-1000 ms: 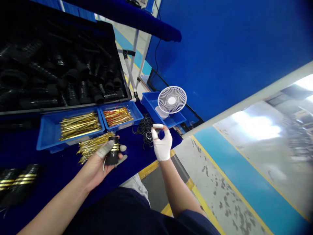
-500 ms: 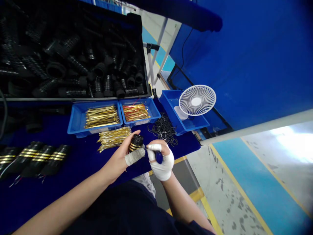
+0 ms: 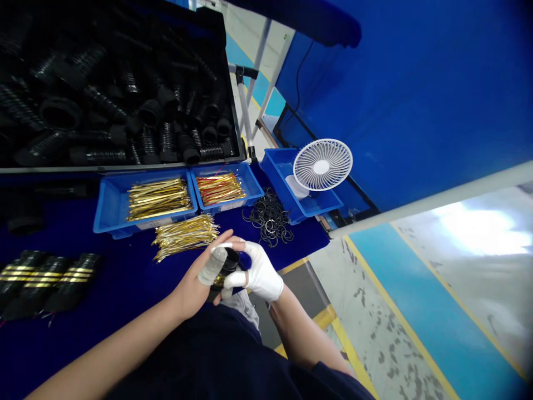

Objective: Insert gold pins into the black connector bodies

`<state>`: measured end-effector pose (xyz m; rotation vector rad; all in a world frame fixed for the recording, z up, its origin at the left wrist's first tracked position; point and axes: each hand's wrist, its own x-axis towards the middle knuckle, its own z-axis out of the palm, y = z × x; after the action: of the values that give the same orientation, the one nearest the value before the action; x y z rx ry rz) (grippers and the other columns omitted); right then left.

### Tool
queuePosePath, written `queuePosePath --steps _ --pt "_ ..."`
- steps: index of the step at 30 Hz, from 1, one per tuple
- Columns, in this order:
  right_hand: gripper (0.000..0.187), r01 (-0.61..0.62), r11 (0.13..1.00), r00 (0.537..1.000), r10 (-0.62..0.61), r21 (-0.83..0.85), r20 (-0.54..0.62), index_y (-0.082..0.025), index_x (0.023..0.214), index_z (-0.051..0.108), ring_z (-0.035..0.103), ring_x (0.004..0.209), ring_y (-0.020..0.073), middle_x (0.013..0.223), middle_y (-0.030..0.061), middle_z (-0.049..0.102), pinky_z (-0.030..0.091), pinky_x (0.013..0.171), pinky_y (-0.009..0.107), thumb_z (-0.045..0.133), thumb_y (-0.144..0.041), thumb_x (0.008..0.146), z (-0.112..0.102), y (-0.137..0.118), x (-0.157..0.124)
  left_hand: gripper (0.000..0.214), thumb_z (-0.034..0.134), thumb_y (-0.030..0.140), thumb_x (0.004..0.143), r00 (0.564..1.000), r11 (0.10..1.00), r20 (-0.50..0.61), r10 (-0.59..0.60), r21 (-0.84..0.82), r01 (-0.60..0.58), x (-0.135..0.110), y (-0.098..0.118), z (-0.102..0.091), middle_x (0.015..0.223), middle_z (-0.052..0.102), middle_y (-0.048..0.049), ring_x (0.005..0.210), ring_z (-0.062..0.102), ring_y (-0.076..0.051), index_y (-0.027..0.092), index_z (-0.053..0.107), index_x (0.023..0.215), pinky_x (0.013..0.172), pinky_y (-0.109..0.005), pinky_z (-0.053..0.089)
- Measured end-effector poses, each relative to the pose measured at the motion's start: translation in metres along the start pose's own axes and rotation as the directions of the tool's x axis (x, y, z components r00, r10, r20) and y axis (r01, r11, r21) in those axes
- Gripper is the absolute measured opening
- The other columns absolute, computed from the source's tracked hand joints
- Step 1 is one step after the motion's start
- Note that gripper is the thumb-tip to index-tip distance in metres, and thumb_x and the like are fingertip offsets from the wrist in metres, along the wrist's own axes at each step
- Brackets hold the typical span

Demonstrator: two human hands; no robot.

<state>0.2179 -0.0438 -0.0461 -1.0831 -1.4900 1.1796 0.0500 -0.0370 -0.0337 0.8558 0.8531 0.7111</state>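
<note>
A black cylinder with gold bands [image 3: 230, 262] is held between my two hands, over the front edge of the blue-covered table. My left hand [image 3: 200, 276], with tape wrapped round its thumb, is closed round the left side of it. My right hand [image 3: 263, 276], in a white partial glove with bare or taped fingertips, grips it from the right with thumb and fingers. The fingers cover much of the cylinder. Whether the blue-handled tool is still in my right hand, I cannot make out. Beyond the hands lies a bundle of gold strips [image 3: 186, 233].
Blue trays [image 3: 109, 208] hold more gold strips, some with red. Black rings [image 3: 270, 218] lie heaped beside them. A white fan [image 3: 323, 165] stands over another blue bin [image 3: 318, 206]. Banded black cylinders [image 3: 70, 282] lie at left. A black crate [image 3: 187, 168] of ribbed parts stands behind.
My right hand has moved from beside the cylinder to grasp it, and the blue handle no longer shows clearly. The left thumb has risen across the cylinder. The camera view has shifted right.
</note>
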Motion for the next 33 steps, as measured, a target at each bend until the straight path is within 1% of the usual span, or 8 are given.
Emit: queuePosePath --steps 4,7,10,12,13,19,26,33 --pt "0.045 -0.025 1.000 0.999 0.025 -0.020 0.036 -0.021 0.099 0.077 0.070 0.090 0.0210 0.093 0.0008 0.074 0.054 0.088 0.035 0.082 -0.056 0.072 -0.006 0.003 0.002 0.076 0.051 0.076 0.086 0.935 0.904 0.242 -0.261 -0.277 0.324 0.004 -0.008 -0.001 0.053 0.058 -0.0011 0.031 0.039 -0.010 0.018 0.063 0.132 0.033 -0.020 0.028" --pt "0.029 -0.006 0.947 1.000 0.011 -0.322 0.013 -0.022 0.107 0.075 0.069 0.093 0.0197 0.097 0.0024 0.073 0.053 0.090 0.033 0.071 -0.044 0.089 -0.022 0.011 0.013 0.068 0.046 0.072 0.091 0.934 0.810 0.245 -0.261 -0.471 0.350 0.010 -0.006 -0.002 0.054 0.055 0.0009 0.034 0.037 -0.008 0.017 0.064 0.126 0.038 -0.021 0.037" --pt "0.027 -0.177 0.595 0.983 0.062 -0.784 -0.176 -0.022 0.118 0.071 0.069 0.096 0.0221 0.116 0.0094 0.068 0.052 0.089 0.034 0.067 -0.026 0.092 -0.041 0.025 0.031 0.058 0.049 0.062 0.095 0.953 0.765 0.146 -0.267 -0.569 0.302 0.015 -0.001 -0.004 0.067 0.062 -0.0016 0.048 0.052 -0.011 0.018 0.058 0.132 0.059 -0.030 0.057" --pt "0.028 -0.272 0.328 0.961 0.138 -0.905 -0.240 -0.022 0.117 0.070 0.070 0.088 0.0218 0.123 0.0110 0.063 0.053 0.081 0.033 0.067 -0.020 0.088 -0.051 0.033 0.041 0.050 0.050 0.052 0.098 0.954 0.755 0.117 -0.275 -0.588 0.290 0.016 0.001 -0.005 0.080 0.067 -0.0056 0.062 0.062 -0.014 0.018 0.055 0.135 0.074 -0.038 0.061" --pt "0.026 -0.270 0.261 0.959 0.162 -0.927 -0.234 -0.023 0.113 0.070 0.070 0.084 0.0208 0.123 0.0100 0.062 0.053 0.078 0.032 0.068 -0.020 0.087 -0.054 0.036 0.044 0.045 0.050 0.045 0.100 0.956 0.759 0.104 -0.273 -0.588 0.280 0.017 0.001 -0.006 0.086 0.069 -0.0079 0.067 0.065 -0.016 0.017 0.054 0.134 0.079 -0.042 0.061" --pt "0.015 -0.220 0.312 0.974 0.023 -0.924 -0.224 -0.023 0.106 0.067 0.068 0.093 0.0189 0.120 0.0069 0.060 0.052 0.085 0.028 0.057 -0.027 0.095 -0.065 0.037 0.046 0.031 0.048 0.029 0.102 0.972 0.807 0.019 -0.235 -0.553 0.206 0.021 0.001 -0.013 0.098 0.073 -0.0155 0.064 0.067 -0.015 0.010 0.057 0.124 0.098 -0.052 0.055" --pt "0.031 0.011 0.196 0.976 0.210 -0.981 0.053 -0.030 0.125 0.063 0.068 0.090 0.0186 0.132 0.0038 0.058 0.051 0.076 0.029 0.060 -0.028 0.094 -0.056 0.040 0.042 0.029 0.050 0.027 0.101 0.968 0.809 0.000 -0.250 -0.549 0.209 0.020 -0.001 -0.011 0.093 0.073 -0.0136 0.060 0.066 -0.013 0.010 0.057 0.123 0.093 -0.046 0.059" --pt "0.033 0.095 0.116 0.956 0.265 -0.989 0.123 -0.022 0.128 0.058 0.069 0.091 0.0214 0.129 0.0094 0.062 0.052 0.079 0.032 0.053 -0.019 0.095 -0.038 0.032 0.041 0.026 0.052 0.028 0.101 0.969 0.818 -0.011 -0.245 -0.539 0.201 0.020 -0.003 -0.012 0.093 0.073 -0.0114 0.061 0.065 -0.012 0.012 0.058 0.120 0.089 -0.043 0.060"
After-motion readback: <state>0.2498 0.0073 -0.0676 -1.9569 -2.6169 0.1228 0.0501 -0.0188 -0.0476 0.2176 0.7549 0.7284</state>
